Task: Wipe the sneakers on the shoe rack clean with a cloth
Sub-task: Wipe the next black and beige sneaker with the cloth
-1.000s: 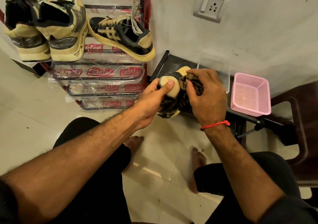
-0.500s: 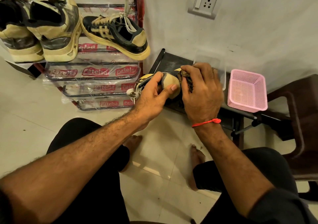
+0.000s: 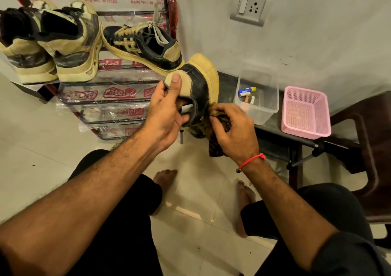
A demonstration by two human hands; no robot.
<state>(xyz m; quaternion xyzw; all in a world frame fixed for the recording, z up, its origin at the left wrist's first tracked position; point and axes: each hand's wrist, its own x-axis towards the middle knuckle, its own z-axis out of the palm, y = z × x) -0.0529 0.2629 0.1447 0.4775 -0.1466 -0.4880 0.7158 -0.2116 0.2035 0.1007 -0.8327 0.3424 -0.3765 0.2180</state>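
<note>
While the left hand (image 3: 167, 108) grips the black-and-tan sneaker (image 3: 198, 87) at the heel, thumb on the heel tab, sole turned toward the wall, the right hand (image 3: 234, 131) pinches a dark patterned cloth (image 3: 213, 136) against its side. Three more sneakers sit on the shoe rack (image 3: 118, 104) behind.

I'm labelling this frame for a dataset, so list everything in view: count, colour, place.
sneaker in hand: 1, black and tan, held heel-up before the rack
sneakers on rack: 3, tan and black, top shelf
shoe rack: 1, plastic-wrapped, left
cloth: 1, dark patterned, against the held sneaker
clear tub: 1, holds small items, on dark bench
pink basket: 1, right of tub
wall socket: 1, grey
left hand: grips sneaker heel
right hand: holds cloth
</note>
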